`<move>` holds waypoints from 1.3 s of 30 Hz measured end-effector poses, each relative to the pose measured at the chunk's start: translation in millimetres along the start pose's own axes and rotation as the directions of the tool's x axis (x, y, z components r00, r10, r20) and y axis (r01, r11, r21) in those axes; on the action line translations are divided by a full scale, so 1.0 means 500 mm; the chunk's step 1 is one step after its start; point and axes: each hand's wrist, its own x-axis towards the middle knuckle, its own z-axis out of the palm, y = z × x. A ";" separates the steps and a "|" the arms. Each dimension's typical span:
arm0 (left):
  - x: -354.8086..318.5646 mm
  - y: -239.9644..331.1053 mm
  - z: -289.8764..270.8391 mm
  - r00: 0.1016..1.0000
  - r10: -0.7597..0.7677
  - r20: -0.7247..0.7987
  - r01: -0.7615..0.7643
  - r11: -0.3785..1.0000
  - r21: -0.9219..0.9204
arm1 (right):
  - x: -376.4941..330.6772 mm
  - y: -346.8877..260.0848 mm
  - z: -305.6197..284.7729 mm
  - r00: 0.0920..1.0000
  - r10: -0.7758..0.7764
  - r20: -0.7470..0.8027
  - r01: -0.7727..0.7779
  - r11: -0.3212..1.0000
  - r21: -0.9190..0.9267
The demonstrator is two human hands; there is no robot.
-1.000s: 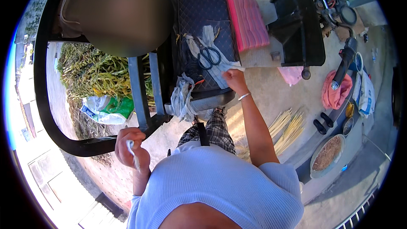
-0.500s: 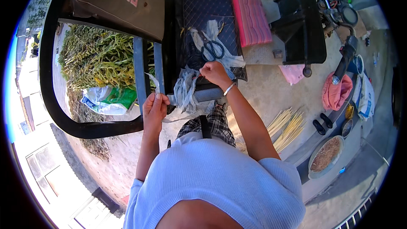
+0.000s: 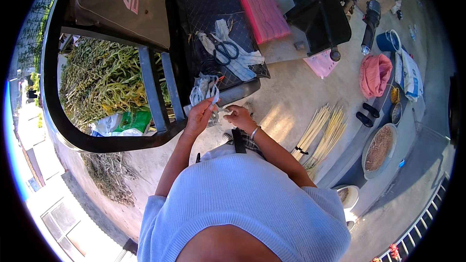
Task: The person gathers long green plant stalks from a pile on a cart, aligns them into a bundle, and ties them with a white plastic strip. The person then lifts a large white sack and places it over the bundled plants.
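Observation:
Between my hands is a thin pale strip point(image 3: 215, 99), cloth or plastic. My left hand point(image 3: 197, 117) pinches it, with part of the strip standing up past the fingers. Close by on the right, my right hand point(image 3: 241, 118) has its fingertips closed on a pale end of strip. A crumpled bundle of similar grey-white strips point(image 3: 201, 87) lies just beyond my left hand, at the edge of the dark quilted seat point(image 3: 201, 7). Farther back on that seat, black-handled scissors point(image 3: 226, 53) rest on a flattened pale cloth piece point(image 3: 246, 60).
Left of the seat are a black vehicle frame point(image 3: 109, 144) and a heap of cut green plants point(image 3: 102, 75). A pink cushion point(image 3: 263, 13) lies beyond the seat. On the right floor are bundles of pale stalks point(image 3: 314, 128), black slippers point(image 3: 364, 119) and a basin point(image 3: 380, 150).
My right hand has come down and left from beside the seat's scissors toward my left hand. My left hand has moved slightly right, still pinching the strip. The whole view has shifted.

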 end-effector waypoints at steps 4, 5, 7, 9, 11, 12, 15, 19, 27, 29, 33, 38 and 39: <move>-0.007 -0.029 0.006 0.969 -0.245 -0.010 0.225 0.906 -0.358 | -0.024 -0.006 -0.043 1.000 0.018 0.024 -0.018 1.000 -0.025; -0.010 -0.040 0.010 0.973 -0.229 -0.036 0.197 0.900 -0.388 | -0.045 -0.029 -0.071 0.999 0.035 0.040 -0.034 0.999 -0.030; -0.007 -0.045 0.010 0.970 -0.236 -0.055 0.189 0.880 -0.436 | -0.083 -0.065 -0.115 0.999 0.016 0.049 -0.021 0.996 0.085; 0.001 -0.042 0.008 0.958 -0.285 -0.037 0.234 0.848 -0.475 | -0.109 -0.088 -0.144 0.989 -0.146 -0.015 0.147 0.986 0.073; 0.006 -0.045 0.009 0.957 -0.286 -0.042 0.229 0.838 -0.495 | -0.135 -0.117 -0.167 0.968 -0.192 -0.162 0.223 0.953 0.204; 0.008 -0.046 0.010 0.958 -0.284 -0.051 0.222 0.840 -0.495 | -0.149 -0.132 -0.170 0.950 -0.205 -0.235 0.265 0.927 0.266; 0.006 -0.046 0.014 0.960 -0.274 -0.053 0.212 0.839 -0.501 | -0.195 -0.183 -0.171 0.908 -0.185 -0.375 0.354 0.818 0.453; 0.008 -0.049 0.013 0.968 -0.249 -0.043 0.193 0.837 -0.512 | -0.242 -0.192 -0.171 0.864 -0.224 -0.450 0.496 0.526 0.691; 0.010 -0.052 0.019 0.970 -0.240 -0.045 0.182 0.835 -0.520 | -0.430 -0.191 -0.337 0.685 -0.313 -0.657 0.725 0.216 0.654; 0.009 -0.049 0.019 0.970 -0.240 -0.050 0.175 0.823 -0.540 | -0.472 -0.181 -0.346 0.661 -0.282 -0.696 0.751 0.234 0.618; 0.017 -0.048 0.018 0.955 -0.290 -0.058 0.208 0.798 -0.566 | -0.523 -0.154 -0.341 0.642 -0.254 -0.723 0.766 0.257 0.590; -0.006 -0.050 0.008 0.977 -0.198 -0.085 0.118 0.821 -0.558 | -0.548 -0.194 -0.289 0.662 -0.193 -0.724 0.719 0.438 0.540; -0.016 -0.047 0.006 0.982 -0.156 -0.104 0.072 0.826 -0.559 | -0.550 -0.195 -0.281 0.667 -0.231 -0.708 0.707 0.496 0.504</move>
